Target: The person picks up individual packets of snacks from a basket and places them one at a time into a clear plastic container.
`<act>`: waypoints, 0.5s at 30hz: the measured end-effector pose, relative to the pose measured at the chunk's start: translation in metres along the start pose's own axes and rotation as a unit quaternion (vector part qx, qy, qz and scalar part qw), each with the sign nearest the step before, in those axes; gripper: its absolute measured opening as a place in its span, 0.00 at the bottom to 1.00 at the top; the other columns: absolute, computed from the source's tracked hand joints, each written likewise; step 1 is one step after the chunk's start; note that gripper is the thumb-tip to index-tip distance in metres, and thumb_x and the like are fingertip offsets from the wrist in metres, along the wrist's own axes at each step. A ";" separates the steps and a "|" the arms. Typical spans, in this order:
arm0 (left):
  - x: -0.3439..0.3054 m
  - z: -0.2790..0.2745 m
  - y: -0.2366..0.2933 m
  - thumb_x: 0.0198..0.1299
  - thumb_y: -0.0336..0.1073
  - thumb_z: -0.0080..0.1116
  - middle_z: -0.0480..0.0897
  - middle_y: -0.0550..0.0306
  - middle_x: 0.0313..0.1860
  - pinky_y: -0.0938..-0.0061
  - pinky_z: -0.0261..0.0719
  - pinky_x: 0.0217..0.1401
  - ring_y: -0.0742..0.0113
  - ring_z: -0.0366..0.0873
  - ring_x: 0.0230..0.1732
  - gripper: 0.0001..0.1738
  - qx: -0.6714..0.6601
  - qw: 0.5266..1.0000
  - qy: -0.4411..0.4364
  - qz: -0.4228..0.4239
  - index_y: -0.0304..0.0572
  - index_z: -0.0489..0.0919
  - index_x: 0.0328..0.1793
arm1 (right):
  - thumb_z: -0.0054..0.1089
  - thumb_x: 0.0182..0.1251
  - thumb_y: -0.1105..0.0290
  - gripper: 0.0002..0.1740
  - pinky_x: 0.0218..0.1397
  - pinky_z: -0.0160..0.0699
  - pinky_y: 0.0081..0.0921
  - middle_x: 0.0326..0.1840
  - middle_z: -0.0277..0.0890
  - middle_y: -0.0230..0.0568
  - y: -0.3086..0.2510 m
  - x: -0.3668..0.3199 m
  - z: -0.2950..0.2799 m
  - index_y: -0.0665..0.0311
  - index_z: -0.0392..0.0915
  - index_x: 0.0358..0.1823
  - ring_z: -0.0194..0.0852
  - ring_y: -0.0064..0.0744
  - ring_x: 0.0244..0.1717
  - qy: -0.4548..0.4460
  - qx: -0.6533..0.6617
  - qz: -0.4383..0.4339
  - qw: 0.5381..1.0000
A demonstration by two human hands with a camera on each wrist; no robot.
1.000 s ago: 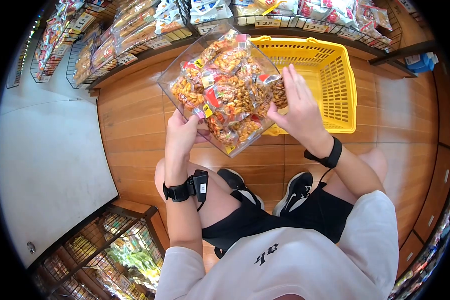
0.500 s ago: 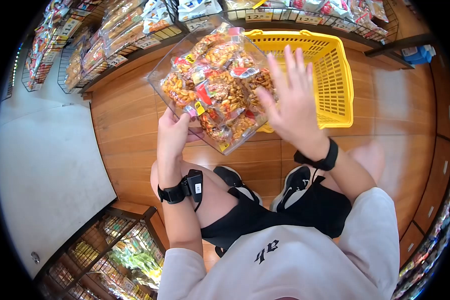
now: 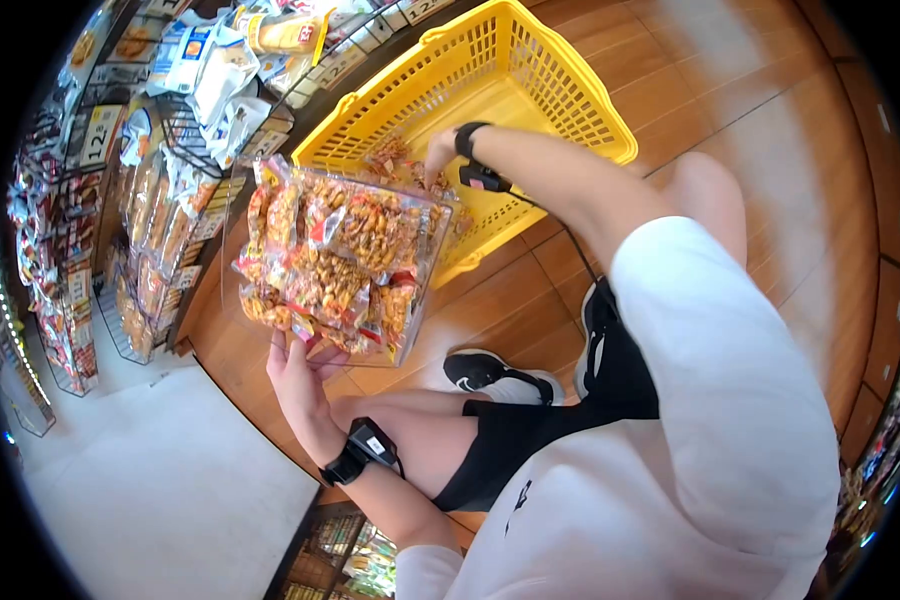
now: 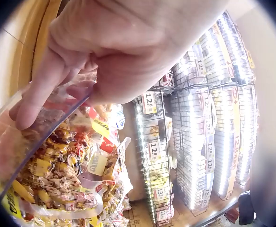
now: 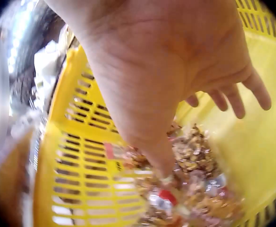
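My left hand grips the near edge of a clear plastic tray heaped with nut snack packets. In the left wrist view, fingers of the left hand show through the clear wall above the packets. The tray is beside and partly over the left side of a yellow basket. Inside the basket, my right hand is at several similar packets. The right wrist view shows the right hand with fingers spread, its thumb against packets.
Wire shelves with bagged goods and price tags run along the back and left. A white panel stands at lower left. The basket is on the wooden floor, beyond the person's shoes.
The right hand has moved from beside the tray down into the basket, where packets now show. The tray has tilted and turned, with fewer packets at its right side. The head view has rotated.
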State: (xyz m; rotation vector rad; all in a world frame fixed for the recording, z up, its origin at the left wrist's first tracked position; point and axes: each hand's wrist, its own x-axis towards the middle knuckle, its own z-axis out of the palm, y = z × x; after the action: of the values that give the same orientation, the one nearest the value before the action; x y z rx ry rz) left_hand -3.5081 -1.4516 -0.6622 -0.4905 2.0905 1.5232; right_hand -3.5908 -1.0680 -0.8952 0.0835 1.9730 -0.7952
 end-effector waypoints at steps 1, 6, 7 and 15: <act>0.001 0.000 0.000 0.75 0.36 0.53 0.84 0.45 0.47 0.62 0.93 0.34 0.51 0.89 0.34 0.25 -0.001 1.000 0.005 -0.003 0.41 0.68 0.75 | 0.66 0.63 0.37 0.50 0.67 0.77 0.45 0.81 0.62 0.52 0.005 0.022 0.010 0.59 0.64 0.79 0.73 0.50 0.70 0.007 -0.001 -0.013 1.000; -0.004 0.002 0.007 0.74 0.36 0.55 0.85 0.46 0.46 0.64 0.93 0.31 0.53 0.89 0.31 0.26 0.010 1.000 0.012 0.000 0.41 0.68 0.75 | 0.68 0.66 0.41 0.44 0.65 0.78 0.43 0.78 0.61 0.46 0.027 0.117 0.059 0.59 0.64 0.75 0.69 0.41 0.70 0.061 0.031 -0.095 0.993; -0.003 0.004 0.009 0.73 0.36 0.56 0.85 0.46 0.46 0.65 0.93 0.30 0.53 0.89 0.31 0.26 0.007 1.000 0.019 0.000 0.40 0.68 0.75 | 0.68 0.67 0.42 0.43 0.64 0.78 0.42 0.77 0.61 0.45 0.033 0.130 0.069 0.59 0.64 0.75 0.68 0.39 0.70 0.068 0.041 -0.111 0.991; -0.013 0.013 0.024 0.70 0.35 0.58 0.84 0.43 0.48 0.68 0.91 0.29 0.52 0.90 0.31 0.35 -0.004 1.000 0.000 -0.001 0.36 0.63 0.80 | 0.85 0.44 0.77 0.59 0.37 0.84 0.41 0.50 0.82 0.52 0.019 0.024 0.057 0.50 0.56 0.78 0.84 0.43 0.44 0.029 0.179 -0.067 0.981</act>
State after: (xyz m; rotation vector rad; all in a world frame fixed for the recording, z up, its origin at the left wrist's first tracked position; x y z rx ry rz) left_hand -3.5091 -1.4315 -0.6392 -0.4960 2.0840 1.5299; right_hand -3.5529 -1.0912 -0.9421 0.1896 1.8839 -1.2438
